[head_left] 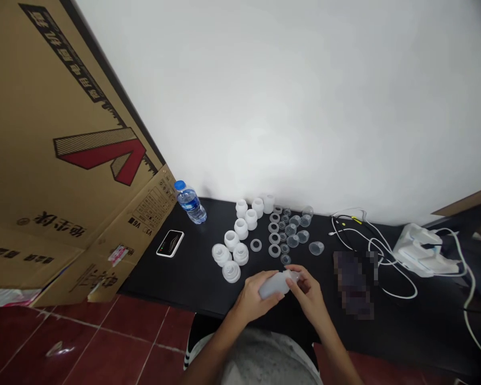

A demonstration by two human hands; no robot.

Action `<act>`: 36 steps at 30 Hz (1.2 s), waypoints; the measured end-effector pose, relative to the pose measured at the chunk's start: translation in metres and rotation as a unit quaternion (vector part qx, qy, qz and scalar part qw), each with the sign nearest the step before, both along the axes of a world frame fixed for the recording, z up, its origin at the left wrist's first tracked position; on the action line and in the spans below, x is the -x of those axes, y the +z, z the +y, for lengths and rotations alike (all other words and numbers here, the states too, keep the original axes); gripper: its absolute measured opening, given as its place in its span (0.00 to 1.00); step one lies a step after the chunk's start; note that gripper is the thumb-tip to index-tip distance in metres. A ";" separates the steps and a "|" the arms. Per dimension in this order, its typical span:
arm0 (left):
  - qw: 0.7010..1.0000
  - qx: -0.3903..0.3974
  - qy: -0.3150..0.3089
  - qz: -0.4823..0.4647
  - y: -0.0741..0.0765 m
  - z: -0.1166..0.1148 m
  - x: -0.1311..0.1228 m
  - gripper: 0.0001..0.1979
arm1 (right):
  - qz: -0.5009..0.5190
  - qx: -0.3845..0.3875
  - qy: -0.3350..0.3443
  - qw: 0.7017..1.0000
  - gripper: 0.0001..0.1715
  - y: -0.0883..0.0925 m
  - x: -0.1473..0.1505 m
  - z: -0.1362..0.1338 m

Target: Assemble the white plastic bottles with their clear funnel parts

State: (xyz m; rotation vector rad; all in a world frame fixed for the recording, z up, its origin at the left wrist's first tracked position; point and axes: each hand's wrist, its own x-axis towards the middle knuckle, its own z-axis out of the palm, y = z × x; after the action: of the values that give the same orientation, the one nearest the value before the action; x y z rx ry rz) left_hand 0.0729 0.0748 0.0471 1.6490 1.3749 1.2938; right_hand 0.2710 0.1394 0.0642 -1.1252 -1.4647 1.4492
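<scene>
My left hand [254, 295] is wrapped around a whitish translucent bottle [271, 286], which lies tilted above the table's front edge. At the bottle's right end, the fingers of my right hand [309, 295] pinch a small clear piece [296, 276]; they partly hide it. Left of the bottle stand several white bottle-shaped parts [241, 229], and nearer to me are several with clear tops [231, 271]. Behind my hands lie grey rings [274, 250], smaller translucent rings [285, 260] and clear dome-shaped cups [316, 247]. A single ring [256, 245] lies apart from the rows.
On the black table [208, 289] are a water bottle [191, 204] and a white device with a dark face [170, 243]. A large cardboard box [104, 214] borders the left. White cables [401, 295] and a white charger-like unit [420, 251] lie right, beside a blurred-out item [353, 286].
</scene>
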 end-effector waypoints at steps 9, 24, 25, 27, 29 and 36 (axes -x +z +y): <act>0.997 -0.010 -0.017 0.073 -0.003 0.001 -0.001 0.20 | -0.009 -0.030 -0.031 0.999 0.25 0.003 0.015 -0.001; 0.996 0.091 -0.007 0.002 0.007 -0.021 0.004 0.22 | -0.069 -0.058 -0.024 0.996 0.28 0.026 0.001 0.012; 0.995 0.099 -0.004 -0.014 0.005 -0.025 0.005 0.21 | -0.077 -0.060 -0.028 0.995 0.28 0.027 0.000 0.015; 0.992 0.117 0.009 -0.055 0.003 -0.031 0.006 0.20 | -0.102 -0.067 -0.046 0.991 0.30 0.026 -0.005 0.024; 0.983 0.145 0.029 -0.108 -0.001 -0.036 0.008 0.22 | -0.151 -0.100 -0.091 0.979 0.32 0.023 -0.014 0.037; 0.957 0.159 0.044 -0.239 -0.012 -0.041 0.011 0.28 | -0.408 -0.204 -0.185 0.870 0.42 0.004 -0.042 0.080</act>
State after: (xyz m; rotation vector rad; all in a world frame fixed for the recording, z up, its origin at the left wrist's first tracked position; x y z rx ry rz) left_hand 0.0617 0.0338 0.0354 0.9865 1.2793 1.3274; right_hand 0.3133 0.2190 0.0683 -1.7142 -1.8412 0.3355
